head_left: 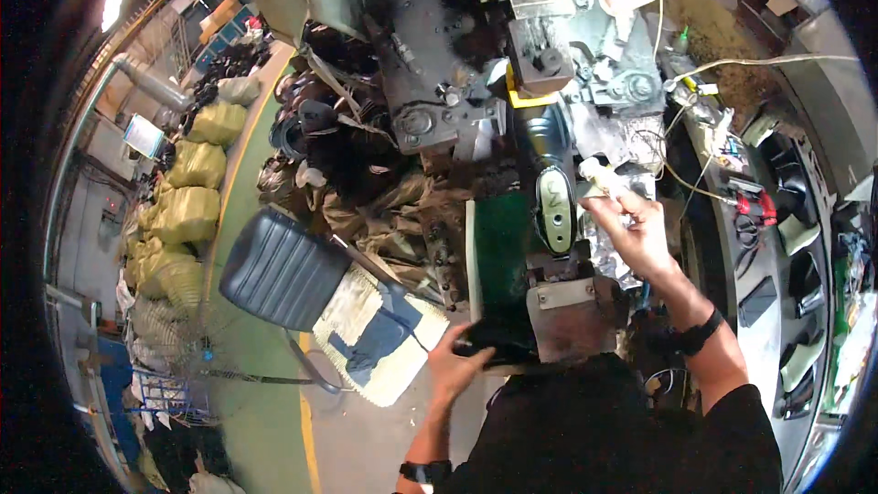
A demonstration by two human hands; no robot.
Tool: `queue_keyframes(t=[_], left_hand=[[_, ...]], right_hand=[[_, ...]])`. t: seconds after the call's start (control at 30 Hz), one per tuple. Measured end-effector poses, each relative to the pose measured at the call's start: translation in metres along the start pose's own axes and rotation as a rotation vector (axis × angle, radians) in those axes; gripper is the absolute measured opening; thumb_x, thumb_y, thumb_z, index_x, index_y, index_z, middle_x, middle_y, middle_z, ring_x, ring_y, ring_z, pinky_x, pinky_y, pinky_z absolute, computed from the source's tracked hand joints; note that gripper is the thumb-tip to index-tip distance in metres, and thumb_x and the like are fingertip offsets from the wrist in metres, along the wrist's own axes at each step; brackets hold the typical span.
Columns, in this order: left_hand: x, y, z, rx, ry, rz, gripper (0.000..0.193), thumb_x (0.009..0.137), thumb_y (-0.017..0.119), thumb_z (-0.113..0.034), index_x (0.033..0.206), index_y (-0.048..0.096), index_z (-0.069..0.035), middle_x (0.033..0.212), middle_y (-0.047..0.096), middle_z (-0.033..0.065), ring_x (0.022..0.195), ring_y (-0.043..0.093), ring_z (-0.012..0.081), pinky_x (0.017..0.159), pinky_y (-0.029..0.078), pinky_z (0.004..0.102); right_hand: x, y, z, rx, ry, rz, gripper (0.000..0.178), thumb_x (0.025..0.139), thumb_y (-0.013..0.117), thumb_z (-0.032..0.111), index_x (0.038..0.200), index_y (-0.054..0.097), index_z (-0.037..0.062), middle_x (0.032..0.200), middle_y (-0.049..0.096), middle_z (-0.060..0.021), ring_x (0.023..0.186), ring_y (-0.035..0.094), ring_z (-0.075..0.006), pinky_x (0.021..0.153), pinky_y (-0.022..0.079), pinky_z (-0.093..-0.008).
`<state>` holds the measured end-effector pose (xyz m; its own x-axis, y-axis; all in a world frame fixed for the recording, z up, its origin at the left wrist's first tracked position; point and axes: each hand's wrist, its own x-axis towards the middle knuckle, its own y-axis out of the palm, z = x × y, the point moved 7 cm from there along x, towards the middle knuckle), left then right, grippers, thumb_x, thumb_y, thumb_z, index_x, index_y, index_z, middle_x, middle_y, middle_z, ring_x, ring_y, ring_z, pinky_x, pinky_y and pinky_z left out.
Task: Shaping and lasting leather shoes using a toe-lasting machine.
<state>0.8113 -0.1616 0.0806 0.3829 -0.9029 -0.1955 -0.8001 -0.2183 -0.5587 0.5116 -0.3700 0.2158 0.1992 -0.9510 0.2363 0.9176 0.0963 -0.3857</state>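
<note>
- In the head view, we have the shoe [541, 133] upside down in the lasting machine [547, 55], its pale sole [554, 197] facing up.
- Our left hand [457, 364] grips a black piece [508, 337], fingers curled at its edge, beside the brown pad [574, 311]; we would hold it lightly, to avoid creasing it.
- Our right hand [643, 236] is beside the sole, fingers bent near a whitish fitting [599, 174]; we cannot tell if they grip it.
- We would judge it best to keep those fingertips clear of the machine's metal parts and the shoe steady.
</note>
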Motion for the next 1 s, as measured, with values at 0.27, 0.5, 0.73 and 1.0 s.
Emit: queue_keyframes(t=[0.27,0.5,0.73,1.0], left_hand=[[0.049,-0.162,-0.018,-1.159,0.144,-0.424,0.037,0.090,0.061,-0.039,0.104,0.065,-0.005,0.096,0.070,0.0104,0.088,0.069,0.0257,0.079,0.057,0.0415],[0.094,-0.111,-0.124,-1.337,0.168,-0.065,0.034,0.094,0.059,-0.038,0.106,0.066,-0.007,0.102,0.070,0.0084,0.092,0.068,0.0258,0.083,0.056,0.0406],[0.073,0.024,-0.243,-1.354,0.087,0.520,0.030,0.089,0.069,-0.027,0.114,0.063,-0.011,0.109,0.067,0.0063,0.103,0.064,0.0238,0.092,0.053,0.0416],[-0.049,0.236,-0.275,-1.016,-0.122,1.095,0.050,0.094,0.057,-0.041,0.130,0.055,-0.006,0.126,0.063,0.0144,0.117,0.059,0.0314,0.101,0.045,0.0512]], right_hand=[[-0.063,-0.017,0.053,-0.078,-0.409,0.107,0.040,0.080,0.079,0.011,0.118,0.068,0.0056,0.108,0.072,-0.0137,0.093,0.070,-0.0254,0.082,0.054,-0.0355],[-0.100,0.032,0.085,0.012,-0.590,0.212,0.095,0.069,0.088,0.033,0.145,0.040,0.0024,0.146,0.044,-0.0211,0.134,0.045,-0.0372,0.110,0.039,-0.0452],[-0.144,-0.058,0.091,-0.080,-0.439,-0.050,0.096,0.067,0.091,0.036,0.143,0.043,0.0035,0.143,0.051,-0.0155,0.129,0.052,-0.0288,0.108,0.041,-0.0427],[-0.313,-0.178,-0.004,0.384,0.017,-0.784,0.089,0.073,0.088,0.023,0.145,0.042,-0.0008,0.147,0.047,-0.0102,0.132,0.044,-0.0170,0.113,0.031,-0.0330]])
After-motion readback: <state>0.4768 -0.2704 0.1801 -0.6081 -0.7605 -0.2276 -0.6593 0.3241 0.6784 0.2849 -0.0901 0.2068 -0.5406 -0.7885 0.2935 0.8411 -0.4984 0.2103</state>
